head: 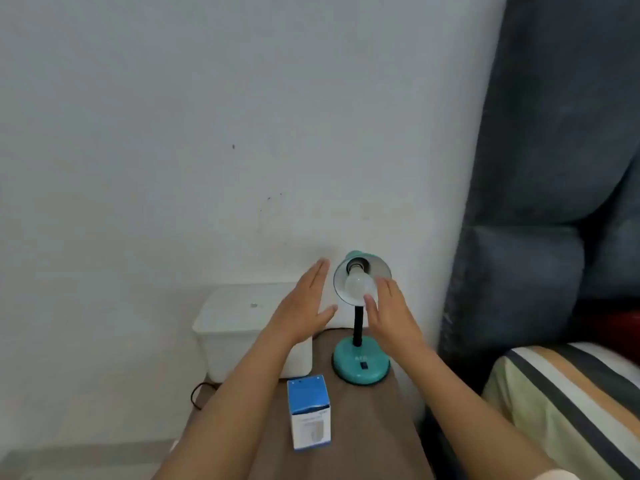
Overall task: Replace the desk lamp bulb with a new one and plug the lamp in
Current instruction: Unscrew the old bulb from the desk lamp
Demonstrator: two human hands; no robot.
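Note:
A teal desk lamp (360, 363) stands on a brown bedside table (360, 420), its shade tilted toward me. A white bulb (356, 283) sits in the shade's socket. My right hand (393, 315) is open, its fingertips right beside the bulb's right side; contact is unclear. Left of the shade, my left hand (304, 306) is held flat and open, holding nothing. A blue and white bulb box (309, 410) stands upright on the table in front of the lamp. A dark cord (197, 393) loops down at the table's left.
A white plastic box (242, 327) sits left of the table against the white wall. A dark blue padded headboard (540, 202) rises on the right, with striped bedding (568, 393) below it. No wall socket is in view.

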